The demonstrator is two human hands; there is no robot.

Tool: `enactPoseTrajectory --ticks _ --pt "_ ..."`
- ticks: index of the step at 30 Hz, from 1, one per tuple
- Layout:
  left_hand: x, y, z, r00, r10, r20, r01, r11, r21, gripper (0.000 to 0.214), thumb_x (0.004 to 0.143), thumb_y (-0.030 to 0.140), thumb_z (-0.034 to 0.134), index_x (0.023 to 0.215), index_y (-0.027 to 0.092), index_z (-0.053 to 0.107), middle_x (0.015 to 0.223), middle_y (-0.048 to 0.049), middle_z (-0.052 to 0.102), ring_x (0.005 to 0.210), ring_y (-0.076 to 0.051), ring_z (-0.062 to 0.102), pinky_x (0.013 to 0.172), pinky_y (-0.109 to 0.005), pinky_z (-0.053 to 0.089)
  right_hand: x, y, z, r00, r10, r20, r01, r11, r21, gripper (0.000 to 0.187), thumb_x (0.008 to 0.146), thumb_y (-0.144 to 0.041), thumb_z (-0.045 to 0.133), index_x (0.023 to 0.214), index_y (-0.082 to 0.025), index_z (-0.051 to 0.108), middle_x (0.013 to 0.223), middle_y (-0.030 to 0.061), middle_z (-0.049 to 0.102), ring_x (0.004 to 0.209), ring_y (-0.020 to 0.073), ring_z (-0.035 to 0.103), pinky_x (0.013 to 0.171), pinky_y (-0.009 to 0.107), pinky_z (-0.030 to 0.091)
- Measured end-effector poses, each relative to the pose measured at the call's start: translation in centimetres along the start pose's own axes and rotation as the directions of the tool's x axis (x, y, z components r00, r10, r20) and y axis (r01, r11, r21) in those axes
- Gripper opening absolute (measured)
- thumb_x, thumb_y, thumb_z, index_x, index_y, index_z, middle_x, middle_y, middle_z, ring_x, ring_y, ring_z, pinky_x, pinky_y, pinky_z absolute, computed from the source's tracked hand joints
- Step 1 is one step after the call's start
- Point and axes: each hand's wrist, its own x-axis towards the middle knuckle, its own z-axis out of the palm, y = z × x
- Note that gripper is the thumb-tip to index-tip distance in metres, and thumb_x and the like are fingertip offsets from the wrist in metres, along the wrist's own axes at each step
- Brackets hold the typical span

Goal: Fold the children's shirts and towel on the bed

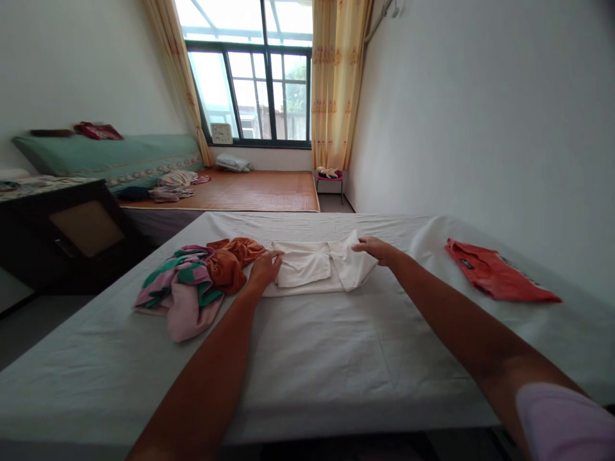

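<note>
A white folded garment (pixel 305 266) lies on the sheet-covered surface in front of me; its exact kind I cannot make out. My right hand (pixel 377 250) pinches its right end, where a flap is raised and folded partly inward. At the left end rests my left hand (pixel 266 269), fingers stretched over the cloth's edge and touching it. Just left of that hand is an orange-brown crumpled cloth (pixel 230 266), next to a pink, green and lilac garment (pixel 185 291) in a loose heap. A folded red garment (pixel 497 272) lies apart on the right.
The pale sheet (pixel 317 371) covers a wide surface under the clothes. Beyond it stands a bed with a brown mat (pixel 259 189), more clothes (pixel 175 186) on it. A dark cabinet (pixel 72 237) is at left, a small stool (pixel 330 179) by the wall.
</note>
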Motion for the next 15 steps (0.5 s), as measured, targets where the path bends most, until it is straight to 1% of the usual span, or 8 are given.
enactPoseTrajectory --ticks 2,5,7,9,11,12,14,15 --pt "0.2 -0.3 -0.5 0.996 -0.076 -0.041 0.066 0.977 -0.202 0.032 0.082 0.031 0.052 0.102 0.014 0.069 0.105 -0.0105 0.070 0.105 -0.025 0.061 0.097 -0.038 0.044 0.8 -2.4 2.7 0.995 -0.095 0.039 0.093 0.994 0.064 0.036 0.072 -0.016 0.067 0.107 -0.013 0.061 0.090 0.0082 0.071 0.073 0.0172 0.067 0.067 0.028 0.055" --pt "0.3 -1.0 -1.0 0.987 -0.161 -0.001 0.147 0.904 -0.402 0.040 0.083 0.043 0.052 0.103 0.012 0.066 0.099 -0.0120 0.070 0.094 -0.024 0.066 0.080 -0.035 0.052 2.6 -4.9 8.6 0.969 -0.235 0.068 0.229 0.969 0.088 0.049 0.072 -0.016 0.069 0.119 -0.013 0.056 0.090 0.0065 0.070 0.070 0.0146 0.065 0.066 0.027 0.054" --pt "0.2 -1.5 -1.1 0.971 -0.231 0.063 0.229 0.816 -0.530 0.045 0.083 0.049 0.053 0.105 0.012 0.064 0.096 -0.0123 0.070 0.087 -0.022 0.068 0.072 -0.032 0.053 3.8 -5.6 12.9 0.952 -0.295 0.076 0.292 0.955 0.048 0.057 0.075 -0.021 0.071 0.127 -0.014 0.051 0.090 0.0059 0.068 0.067 0.0128 0.064 0.064 0.025 0.054" --pt "0.4 -2.1 -1.3 0.944 -0.312 0.109 0.309 0.713 -0.629 0.048 0.082 0.053 0.054 0.105 0.012 0.063 0.092 -0.0117 0.071 0.084 -0.021 0.068 0.069 -0.030 0.053 4.7 -5.6 16.2 0.937 -0.296 0.187 0.304 0.953 -0.016 0.059 0.076 -0.030 0.071 0.130 -0.018 0.049 0.095 0.0060 0.066 0.067 0.0124 0.064 0.060 0.024 0.054" --pt "0.7 -2.6 -1.5 0.928 -0.352 0.119 0.337 0.663 -0.669 0.052 0.084 0.057 0.050 0.106 0.012 0.063 0.091 -0.0115 0.071 0.086 -0.022 0.068 0.070 -0.030 0.054 5.1 -5.4 17.8 0.912 -0.309 0.271 0.338 0.939 -0.067 0.054 0.078 -0.036 0.071 0.126 -0.021 0.052 0.105 0.0068 0.064 0.072 0.0124 0.065 0.057 0.022 0.053" --pt "0.8 -2.7 -1.8 0.928 -0.349 0.131 0.341 0.651 -0.678 0.055 0.084 0.060 0.048 0.106 0.012 0.063 0.091 -0.0118 0.071 0.088 -0.023 0.067 0.071 -0.031 0.054 5.2 -5.3 17.9 0.906 -0.326 0.270 0.359 0.930 -0.082 0.049 0.079 -0.039 0.069 0.122 -0.022 0.054 0.109 0.0070 0.063 0.074 0.0120 0.065 0.056 0.020 0.052" --pt "0.9 -2.7 -2.4 0.933 -0.311 0.181 0.349 0.662 -0.664 0.059 0.081 0.062 0.050 0.108 0.011 0.064 0.095 -0.0128 0.071 0.092 -0.026 0.066 0.074 -0.033 0.054 5.2 -5.0 16.7 0.917 -0.353 0.183 0.375 0.922 -0.099 0.036 0.084 -0.041 0.062 0.113 -0.021 0.058 0.111 0.0074 0.062 0.072 0.0100 0.065 0.054 0.018 0.050" --pt "0.9 -2.5 -2.7 0.937 -0.282 0.205 0.347 0.690 -0.636 0.058 0.078 0.059 0.056 0.111 0.011 0.063 0.099 -0.0132 0.071 0.095 -0.027 0.065 0.075 -0.033 0.054 5.1 -4.8 15.8 0.927 -0.354 0.125 0.367 0.925 -0.100 0.031 0.087 -0.041 0.058 0.110 -0.020 0.058 0.110 0.0075 0.062 0.069 0.0087 0.064 0.052 0.017 0.049"
